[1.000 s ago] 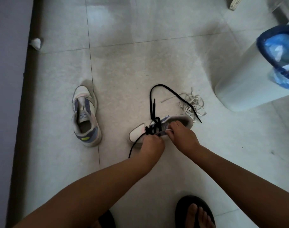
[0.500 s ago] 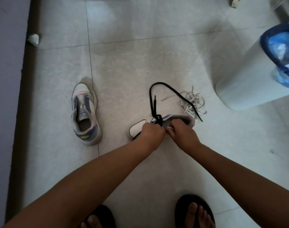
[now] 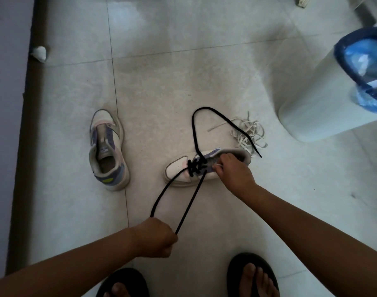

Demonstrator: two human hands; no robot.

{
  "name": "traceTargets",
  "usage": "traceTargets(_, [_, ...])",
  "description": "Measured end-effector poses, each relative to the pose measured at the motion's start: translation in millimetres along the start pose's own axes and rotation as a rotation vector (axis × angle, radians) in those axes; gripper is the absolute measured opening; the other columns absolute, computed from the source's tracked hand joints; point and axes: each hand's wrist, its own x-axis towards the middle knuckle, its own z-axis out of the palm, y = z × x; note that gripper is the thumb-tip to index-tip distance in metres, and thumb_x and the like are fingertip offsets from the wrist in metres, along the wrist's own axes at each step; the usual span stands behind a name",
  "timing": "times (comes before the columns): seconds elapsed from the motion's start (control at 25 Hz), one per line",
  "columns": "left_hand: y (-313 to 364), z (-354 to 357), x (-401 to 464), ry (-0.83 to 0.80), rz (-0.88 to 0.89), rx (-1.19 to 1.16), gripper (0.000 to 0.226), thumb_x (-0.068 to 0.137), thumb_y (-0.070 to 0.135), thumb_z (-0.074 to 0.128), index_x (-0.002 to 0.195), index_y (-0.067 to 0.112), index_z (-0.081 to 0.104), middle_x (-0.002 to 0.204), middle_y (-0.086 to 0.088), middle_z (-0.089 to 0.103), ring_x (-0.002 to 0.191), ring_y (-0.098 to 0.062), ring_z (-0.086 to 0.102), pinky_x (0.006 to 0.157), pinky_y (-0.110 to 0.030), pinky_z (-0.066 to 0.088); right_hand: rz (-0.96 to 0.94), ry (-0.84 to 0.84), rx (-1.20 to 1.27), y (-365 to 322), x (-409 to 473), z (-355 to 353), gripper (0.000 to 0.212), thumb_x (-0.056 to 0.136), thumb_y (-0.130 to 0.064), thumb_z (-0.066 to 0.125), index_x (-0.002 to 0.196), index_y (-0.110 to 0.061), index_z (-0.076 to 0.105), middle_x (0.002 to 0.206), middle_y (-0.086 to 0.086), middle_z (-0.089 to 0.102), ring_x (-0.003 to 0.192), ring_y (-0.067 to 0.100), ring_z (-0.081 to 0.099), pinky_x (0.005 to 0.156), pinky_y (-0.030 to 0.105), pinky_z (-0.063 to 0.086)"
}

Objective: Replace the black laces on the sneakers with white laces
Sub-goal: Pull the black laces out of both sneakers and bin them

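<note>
Head view: left hand (image 3: 156,239) grips black lace (image 3: 190,202) loop, right hand (image 3: 232,172) grasps sneaker (image 3: 179,170)

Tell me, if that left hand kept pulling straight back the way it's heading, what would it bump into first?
Probably the person's own body: the left hand, gripping the black lace, has only bare grey floor tile before it. Depth is unclear.

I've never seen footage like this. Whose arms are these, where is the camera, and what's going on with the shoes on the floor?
No machine here: a person wears a camera on their head, looking down at their own hands. The right hand steadies a sneaker lying on the tiled floor. The left hand grips a black lace, pulled taut from the eyelets. A second sneaker without laces stands to the left. A pile of white laces waits behind, beside a white bin. The feet in sandals are the person's own.
</note>
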Motion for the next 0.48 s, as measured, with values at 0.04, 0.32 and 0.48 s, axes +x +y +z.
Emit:
traceTargets(0.04, [2,1,-1,-0.021,0.007,0.004,0.026,0.090,0.023,0.041,0.097,0.003,0.056,0.103,-0.018,0.061,0.093,-0.038,0.057,0.076,-0.038,0.042,-0.001,0.000,0.003,0,0,0,0.025,0.096,-0.029,0.048,0.104,-0.005,0.051,0.113,0.012,0.054,0.096,0.031,0.057,0.067,0.032,0.037])
traceTargets(0.32, [-7,-14,-10,-0.375,-0.070,-0.227,0.024,0.087,0.026,0.051,0.089,0.004,0.060,0.075,-0.004,0.054,0.073,-0.025,0.052,0.065,-0.030,0.039,-0.001,-0.024,0.013,-1,-2,-2,0.025,0.096,-0.029,0.048,0.106,-0.006,0.051,0.113,0.011,0.055,0.097,0.030,0.057,0.066,0.031,0.036])
traceTargets(0.48, [-19,-20,-6,-0.481,-0.153,-0.531,0.025,0.088,0.029,0.052,0.068,0.013,0.051,0.065,0.003,0.045,0.058,-0.012,0.042,0.055,-0.025,0.033,0.026,-0.042,0.006,-3,0,-2,0.025,0.096,-0.028,0.048,0.107,-0.006,0.051,0.114,0.011,0.055,0.098,0.030,0.057,0.068,0.030,0.035])
